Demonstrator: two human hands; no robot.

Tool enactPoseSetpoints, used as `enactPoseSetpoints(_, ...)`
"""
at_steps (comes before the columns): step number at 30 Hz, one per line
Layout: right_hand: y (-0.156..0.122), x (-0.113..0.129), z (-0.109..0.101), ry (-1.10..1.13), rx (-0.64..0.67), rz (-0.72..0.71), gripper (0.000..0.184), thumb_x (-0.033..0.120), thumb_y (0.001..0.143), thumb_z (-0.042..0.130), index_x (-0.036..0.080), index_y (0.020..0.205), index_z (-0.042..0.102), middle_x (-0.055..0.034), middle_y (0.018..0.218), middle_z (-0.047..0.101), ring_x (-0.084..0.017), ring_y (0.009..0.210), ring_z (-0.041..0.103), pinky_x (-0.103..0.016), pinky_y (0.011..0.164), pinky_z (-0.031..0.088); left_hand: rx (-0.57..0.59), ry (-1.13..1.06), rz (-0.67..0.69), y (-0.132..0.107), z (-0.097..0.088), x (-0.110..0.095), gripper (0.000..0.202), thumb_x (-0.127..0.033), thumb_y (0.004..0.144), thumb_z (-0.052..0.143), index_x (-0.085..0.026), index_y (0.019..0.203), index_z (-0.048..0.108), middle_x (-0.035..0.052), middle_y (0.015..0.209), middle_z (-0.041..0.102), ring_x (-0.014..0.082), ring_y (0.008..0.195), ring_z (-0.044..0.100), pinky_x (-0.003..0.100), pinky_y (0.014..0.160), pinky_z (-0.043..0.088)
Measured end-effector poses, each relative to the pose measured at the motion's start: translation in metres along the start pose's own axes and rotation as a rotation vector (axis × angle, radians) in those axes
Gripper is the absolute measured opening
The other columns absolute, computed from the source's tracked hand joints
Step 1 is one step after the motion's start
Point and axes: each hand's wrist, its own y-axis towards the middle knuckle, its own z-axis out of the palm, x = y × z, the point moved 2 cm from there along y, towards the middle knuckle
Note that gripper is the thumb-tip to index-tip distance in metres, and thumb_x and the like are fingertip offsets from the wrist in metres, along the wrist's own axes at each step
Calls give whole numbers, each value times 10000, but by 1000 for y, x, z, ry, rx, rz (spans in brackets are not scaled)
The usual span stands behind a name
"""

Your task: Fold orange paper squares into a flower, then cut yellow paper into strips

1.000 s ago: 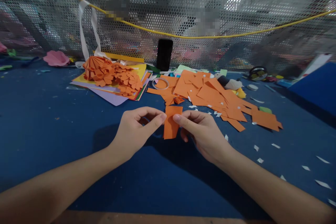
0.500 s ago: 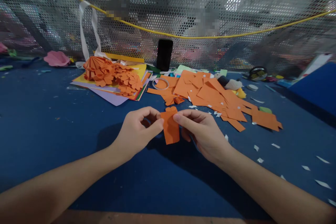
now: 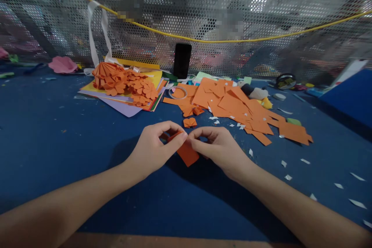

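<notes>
Between my two hands, low over the blue table point(image 3: 139, 209), is a small orange piece of paper point(image 3: 188, 155), tilted with one corner toward me. My left hand point(image 3: 158, 145) pinches its upper edge between thumb and fingers. The thumb and fingertips of my right hand point(image 3: 219, 149) are closed on the paper's right side, close to the left thumb. Part of the paper is hidden behind the left fingers. Just beyond my fingertips lies a small folded orange paper piece point(image 3: 190, 123) with rounded lobes.
Orange paper flowers point(image 3: 143, 89) lie on stacked coloured sheets point(image 3: 128, 110) at back left. Orange paper pieces point(image 3: 232, 102) and a tape roll point(image 3: 178, 93) lie further right. A phone point(image 3: 182, 61) leans on the mesh point(image 3: 203, 4). White scraps point(image 3: 287, 177) are scattered at right.
The orange paper has turned from nearly upright to slanted and dropped slightly toward me. My hands have come closer together, uncovering the folded piece behind.
</notes>
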Motion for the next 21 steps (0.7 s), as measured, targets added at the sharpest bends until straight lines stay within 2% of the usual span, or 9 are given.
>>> enactPoseSetpoints(2, 0, 0, 0, -32, 3, -12, 182, 337, 757, 736, 172, 686, 707, 14, 645, 603, -102, 586, 464, -259, 573, 372, -31, 7, -3, -1, 0, 0, 148, -301, 895, 658, -188, 831, 730, 5, 778, 719, 143, 714, 649, 236, 676, 503)
enactPoseSetpoints(5, 2, -3, -4, -18, -21, -14, 223, 378, 772, 744, 168, 706, 707, 3, 689, 625, -116, 637, 492, -272, 626, 388, -147, -38, -44, -1, -2, 3, 171, -349, 886, 688, -190, 854, 741, 8, 800, 729, 146, 720, 653, 237, 672, 506)
enactPoseSetpoints(9, 6, -5, -11, 40, -111, -31, 246, 409, 759, 783, 175, 716, 719, 16, 659, 607, -100, 596, 459, -264, 594, 365, -266, -142, -123, 1, -4, 11, 228, -417, 866, 716, -191, 882, 739, 13, 843, 735, 151, 753, 659, 232, 662, 504)
enactPoseSetpoints(11, 7, -5, -14, 88, -183, -32, 239, 405, 743, 798, 180, 716, 725, 19, 646, 597, -99, 591, 458, -258, 577, 358, -238, -138, -133, 3, -4, 12, 231, -421, 869, 711, -191, 878, 735, 13, 845, 734, 150, 756, 656, 229, 656, 499)
enactPoseSetpoints(14, 8, -5, -15, 144, -235, -39, 237, 413, 743, 799, 189, 716, 728, 24, 634, 586, -97, 586, 458, -252, 568, 359, -122, -67, -119, 3, -2, 10, 197, -375, 891, 682, -188, 847, 725, 6, 816, 726, 140, 724, 643, 229, 647, 489)
enactPoseSetpoints(17, 7, -6, -13, 90, -218, -68, 237, 413, 756, 786, 189, 714, 719, 17, 655, 607, -107, 605, 488, -257, 581, 378, -44, -32, -70, 1, -1, 5, 160, -326, 901, 661, -190, 846, 724, -4, 789, 719, 134, 705, 640, 228, 654, 492)
enactPoseSetpoints(21, 3, -4, -6, -7, -144, -106, 224, 405, 757, 768, 185, 762, 726, -16, 737, 678, -138, 654, 560, -279, 617, 423, -34, 7, 8, -1, 1, 1, 147, -289, 914, 635, -190, 850, 722, -10, 795, 720, 127, 714, 640, 218, 662, 487)
